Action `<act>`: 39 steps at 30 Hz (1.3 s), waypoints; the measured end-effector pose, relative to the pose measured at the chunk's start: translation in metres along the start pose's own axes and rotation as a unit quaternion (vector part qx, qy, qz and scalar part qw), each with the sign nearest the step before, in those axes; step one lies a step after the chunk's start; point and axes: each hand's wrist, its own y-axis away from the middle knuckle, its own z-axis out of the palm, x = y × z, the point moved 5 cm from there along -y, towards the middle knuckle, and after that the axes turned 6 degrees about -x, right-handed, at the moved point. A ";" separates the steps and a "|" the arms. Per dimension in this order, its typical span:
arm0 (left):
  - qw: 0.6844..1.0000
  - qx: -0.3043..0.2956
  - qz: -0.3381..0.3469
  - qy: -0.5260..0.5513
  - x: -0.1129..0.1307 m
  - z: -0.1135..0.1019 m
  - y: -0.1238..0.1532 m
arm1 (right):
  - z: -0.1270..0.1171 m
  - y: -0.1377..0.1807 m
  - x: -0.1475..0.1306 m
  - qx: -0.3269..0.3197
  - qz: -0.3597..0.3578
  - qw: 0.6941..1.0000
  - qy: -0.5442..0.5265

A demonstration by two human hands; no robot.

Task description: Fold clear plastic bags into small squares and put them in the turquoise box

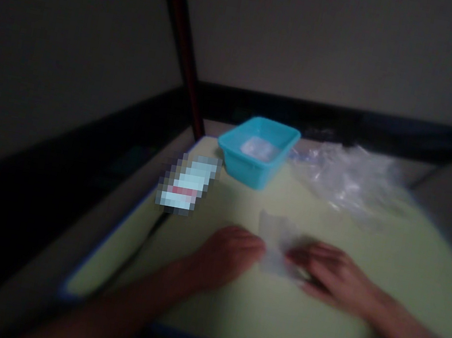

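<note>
A small translucent plastic bag (278, 231) lies on the yellow-green table between my two hands; blur hides its finer detail. My left hand (232, 254) is closed, with the fingertips pinching the bag's left edge. On the other side, my right hand (328, 271) is curled, its thumb and fingers closed on the right part of the bag. Both hands are low over the tabletop, and part of the bag is hidden behind the right fingers.
A turquoise plastic tub (248, 164) with whitish plastic inside stands at the back. Right of it lies a crumpled heap of clear plastic (350, 179). A lit phone-like device (188, 183), pixelated, with a dark cable (141, 250) is on the left. The table (252, 319) has a blue rim.
</note>
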 end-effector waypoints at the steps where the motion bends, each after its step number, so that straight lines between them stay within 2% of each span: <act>1: 1.000 0.004 -0.005 0.015 -0.001 0.000 0.000 | 0.001 0.000 0.001 0.004 0.002 1.000 0.006; 3: 0.998 0.011 -0.025 0.056 -0.003 -0.001 -0.001 | 0.002 -0.001 0.005 0.010 0.037 0.999 -0.005; 6: 0.987 0.016 -0.085 0.136 -0.010 -0.002 -0.004 | 0.001 -0.003 0.016 0.027 0.144 0.986 -0.082; 10: 0.955 0.004 -0.193 0.224 -0.021 0.001 -0.011 | 0.002 -0.010 0.030 0.061 0.250 0.934 -0.247; 13: 0.923 0.011 -0.259 0.284 -0.029 0.006 -0.014 | 0.003 -0.020 0.038 0.070 0.283 0.893 -0.342; 17: 0.878 0.030 -0.315 0.359 -0.037 0.016 -0.015 | 0.003 -0.027 0.045 0.073 0.325 0.849 -0.410; 22: 0.864 0.040 -0.360 0.349 -0.043 0.018 -0.017 | 0.005 -0.028 0.050 0.087 0.353 0.825 -0.433; 29: 0.878 -0.022 -0.378 0.293 -0.045 0.010 -0.029 | 0.002 -0.026 0.054 0.117 0.349 0.842 -0.394; 31: 0.880 -0.044 -0.376 0.286 -0.046 0.009 -0.033 | -0.005 -0.021 0.050 0.143 0.349 0.870 -0.318; 34: 0.883 -0.063 -0.373 0.279 -0.049 0.009 -0.036 | -0.018 -0.017 0.034 0.172 0.305 0.929 -0.122; 36: 0.884 -0.068 -0.371 0.277 -0.050 0.009 -0.036 | -0.018 -0.018 0.018 0.149 0.246 0.958 -0.015; 39: 0.880 -0.065 -0.372 0.287 -0.052 0.010 -0.037 | -0.006 -0.022 0.002 0.090 0.176 0.979 0.051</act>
